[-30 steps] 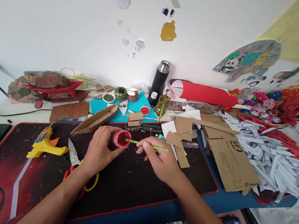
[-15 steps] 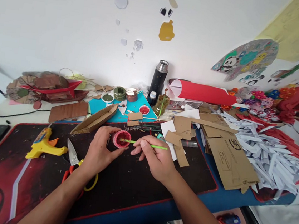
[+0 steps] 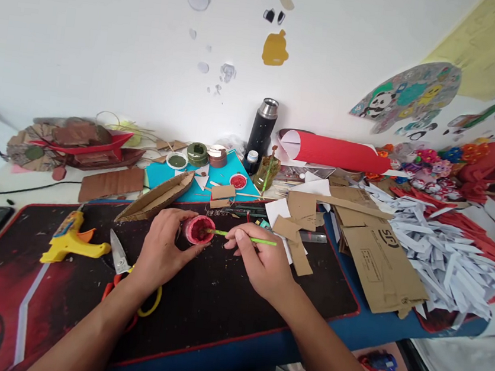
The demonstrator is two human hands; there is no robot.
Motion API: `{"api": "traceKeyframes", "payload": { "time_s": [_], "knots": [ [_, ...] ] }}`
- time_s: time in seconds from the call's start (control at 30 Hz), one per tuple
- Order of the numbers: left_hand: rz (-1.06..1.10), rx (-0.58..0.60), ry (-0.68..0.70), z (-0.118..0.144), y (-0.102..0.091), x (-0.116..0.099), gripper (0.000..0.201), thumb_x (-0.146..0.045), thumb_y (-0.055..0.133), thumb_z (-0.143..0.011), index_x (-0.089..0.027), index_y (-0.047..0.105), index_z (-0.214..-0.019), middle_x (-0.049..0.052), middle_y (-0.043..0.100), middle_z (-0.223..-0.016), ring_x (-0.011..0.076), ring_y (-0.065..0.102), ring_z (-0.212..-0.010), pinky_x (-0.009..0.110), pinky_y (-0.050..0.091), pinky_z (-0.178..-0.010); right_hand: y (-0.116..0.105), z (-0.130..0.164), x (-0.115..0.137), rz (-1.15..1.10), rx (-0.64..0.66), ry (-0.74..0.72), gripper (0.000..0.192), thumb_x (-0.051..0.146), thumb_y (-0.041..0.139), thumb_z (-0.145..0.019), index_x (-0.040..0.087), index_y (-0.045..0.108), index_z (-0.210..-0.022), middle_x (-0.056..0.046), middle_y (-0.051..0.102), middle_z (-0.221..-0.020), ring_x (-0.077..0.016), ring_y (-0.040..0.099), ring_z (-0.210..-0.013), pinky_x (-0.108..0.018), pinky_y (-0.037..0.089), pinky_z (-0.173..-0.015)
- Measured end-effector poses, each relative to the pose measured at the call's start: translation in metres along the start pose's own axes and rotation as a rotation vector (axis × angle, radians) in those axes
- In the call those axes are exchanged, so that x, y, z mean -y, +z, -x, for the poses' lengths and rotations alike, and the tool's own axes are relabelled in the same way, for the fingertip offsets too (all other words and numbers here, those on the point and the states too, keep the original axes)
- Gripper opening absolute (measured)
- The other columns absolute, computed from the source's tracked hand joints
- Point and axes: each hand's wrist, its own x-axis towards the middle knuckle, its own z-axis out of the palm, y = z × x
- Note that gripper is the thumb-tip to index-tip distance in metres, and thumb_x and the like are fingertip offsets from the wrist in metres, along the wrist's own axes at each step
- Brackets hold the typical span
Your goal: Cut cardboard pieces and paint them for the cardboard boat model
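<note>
Left hand holds red paint jar over dark mat; cannot tell if jar touches mat. Right hand pinches green brush, its tip inside jar. Cardboard boat lies just behind jar; 1 pair of scissors near left hand.

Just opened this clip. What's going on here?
A person's left hand holds an open jar of red paint over the dark mat, while the right hand holds a thin green paintbrush with its tip inside the jar. A boat-shaped cardboard piece sits just beyond the left hand. Off to the left lie a yellow glue gun and scissors, partly hidden by the left forearm.
</note>
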Motion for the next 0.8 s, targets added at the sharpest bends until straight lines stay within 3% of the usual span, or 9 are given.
{"api": "traceKeyframes", "payload": {
  "time_s": [0.27, 0.5, 0.8],
  "knots": [
    [0.058, -0.002, -0.023, 0.002, 0.0, 0.0, 0.04, -0.048, 0.08, -0.092, -0.028, 0.065, -0.124, 0.008, 0.075, -0.116, 0.0324, 0.071, -0.108, 0.047, 0.062, -0.089, 0.018, 0.002, 0.002, -0.14, -0.009, -0.023, 0.044, 0.054, 0.05, -0.117, 0.022, 0.076, -0.102, -0.006, 0.081, -0.088, -0.0174, 0.076, -0.07, -0.028, 0.063, -0.064],
    [0.089, 0.008, -0.062, 0.003, 0.001, 0.002, 0.044, -0.051, 0.081, -0.093, -0.029, 0.064, -0.127, 0.009, 0.074, -0.12, 0.0326, 0.072, -0.113, 0.048, 0.063, -0.092, 0.01, -0.001, 0.009, -0.274, -0.011, 0.009, 0.044, 0.059, 0.055, -0.114, 0.022, 0.077, -0.103, -0.006, 0.08, -0.088, -0.0192, 0.078, -0.076, -0.029, 0.065, -0.064],
    [0.085, -0.002, -0.025, 0.004, -0.001, 0.001, 0.042, -0.046, 0.083, -0.092, -0.029, 0.065, -0.126, 0.007, 0.073, -0.118, 0.0309, 0.072, -0.108, 0.044, 0.062, -0.089, 0.005, -0.008, 0.009, -0.016, 0.04, -0.162, 0.046, 0.047, 0.049, -0.117, 0.023, 0.074, -0.087, -0.007, 0.077, -0.086, -0.0215, 0.074, -0.082, -0.036, 0.062, -0.079]
  ]
}}
